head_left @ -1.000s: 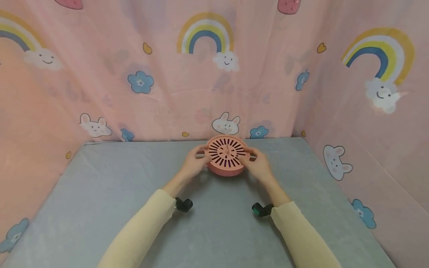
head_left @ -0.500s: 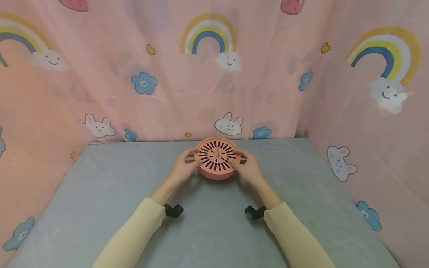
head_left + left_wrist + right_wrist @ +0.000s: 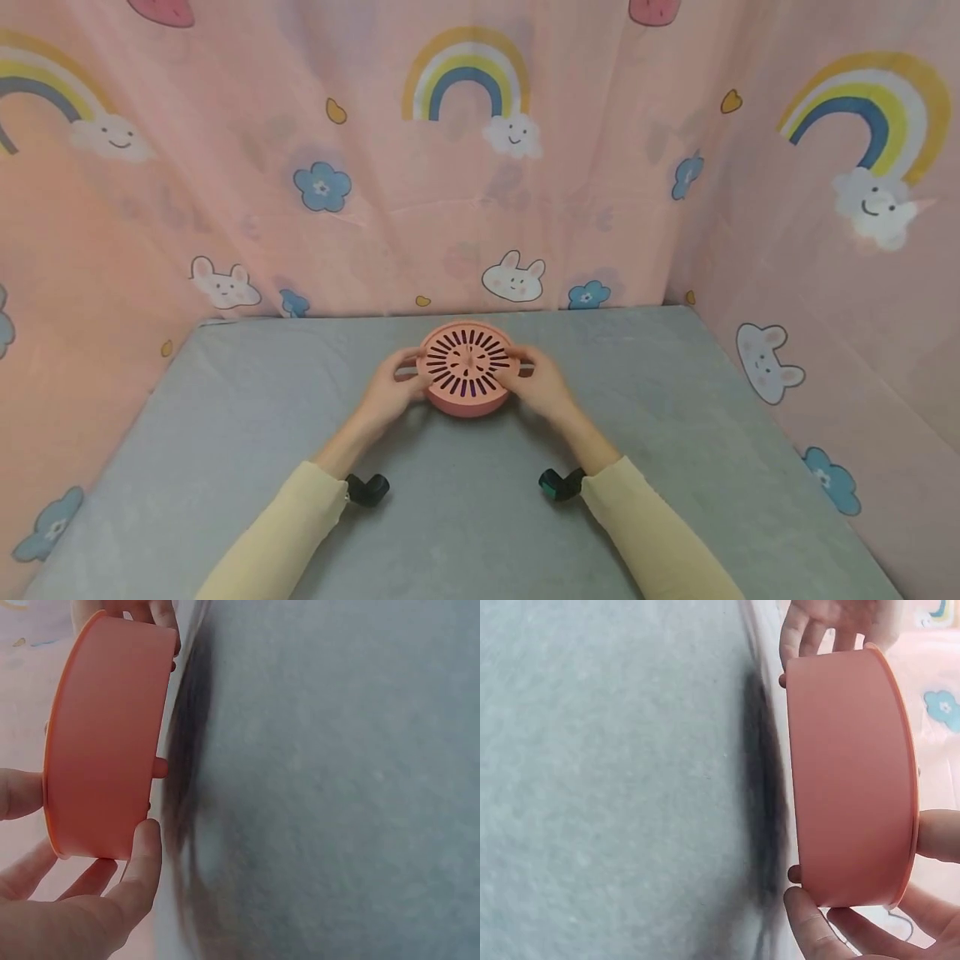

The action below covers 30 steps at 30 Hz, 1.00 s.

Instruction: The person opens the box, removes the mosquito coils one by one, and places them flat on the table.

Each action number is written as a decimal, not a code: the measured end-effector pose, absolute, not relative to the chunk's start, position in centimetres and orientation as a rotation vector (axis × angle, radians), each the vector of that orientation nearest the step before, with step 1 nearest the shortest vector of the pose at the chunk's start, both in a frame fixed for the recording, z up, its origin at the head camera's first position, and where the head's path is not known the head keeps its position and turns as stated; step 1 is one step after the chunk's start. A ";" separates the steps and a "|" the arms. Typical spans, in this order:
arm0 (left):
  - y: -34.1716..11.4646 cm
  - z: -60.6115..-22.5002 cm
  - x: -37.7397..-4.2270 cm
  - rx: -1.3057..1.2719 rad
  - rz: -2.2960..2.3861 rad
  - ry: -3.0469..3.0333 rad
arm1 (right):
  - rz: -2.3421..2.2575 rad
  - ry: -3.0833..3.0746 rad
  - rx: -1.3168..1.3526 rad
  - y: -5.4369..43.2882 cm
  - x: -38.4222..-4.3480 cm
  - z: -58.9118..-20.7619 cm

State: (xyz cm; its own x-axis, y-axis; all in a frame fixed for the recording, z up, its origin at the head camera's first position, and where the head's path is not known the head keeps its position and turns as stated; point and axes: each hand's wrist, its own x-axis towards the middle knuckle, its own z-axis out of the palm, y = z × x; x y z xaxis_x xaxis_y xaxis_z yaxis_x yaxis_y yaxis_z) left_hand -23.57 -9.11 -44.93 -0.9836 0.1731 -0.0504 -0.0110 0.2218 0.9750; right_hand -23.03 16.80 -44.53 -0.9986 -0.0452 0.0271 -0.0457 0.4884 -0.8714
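Observation:
A round pink box with a slotted lid [image 3: 467,363] is held between both hands over the grey table. Radial slots and small seed-shaped holes pattern its top. My left hand [image 3: 388,390] grips its left side, thumb at the top rim and fingers under the base in the left wrist view. My right hand [image 3: 543,388] holds the opposite side the same way. In both wrist views the box's smooth side wall [image 3: 109,742] shows, with small feet [image 3: 794,874] on the underside, a gap and a shadow between it and the table.
The grey cloth-covered table [image 3: 450,533] spreads around the hands. A pink curtain [image 3: 360,242] printed with rainbows and rabbits hangs at the back and both sides. Dark devices [image 3: 367,490] sit on the wrists below the cream sleeves [image 3: 277,533].
Both hands have brought the box toward the person and a bit to the left, away from the back edge of the table. Their grip looks the same.

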 end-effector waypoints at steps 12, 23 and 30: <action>-9.7 -45.8 -23.2 0.128 1.886 2.265 | 1.639 -2.767 0.101 16.6 -22.8 -45.1; -10.1 -45.7 -23.7 0.130 1.800 2.287 | 1.425 -2.896 0.109 17.0 -22.7 -43.0; -10.2 -45.7 -23.6 0.170 1.826 2.253 | 1.243 -2.904 0.131 16.9 -22.6 -40.8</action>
State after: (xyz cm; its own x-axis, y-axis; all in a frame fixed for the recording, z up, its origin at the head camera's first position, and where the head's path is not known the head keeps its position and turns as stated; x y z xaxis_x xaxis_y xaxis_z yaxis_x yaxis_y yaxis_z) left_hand -23.60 -10.17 -45.72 -0.9654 0.2367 -0.1090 -0.0575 0.2143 0.9751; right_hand -22.65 16.91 -40.79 -0.9964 -0.0839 0.0140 -0.0681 0.6875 -0.7229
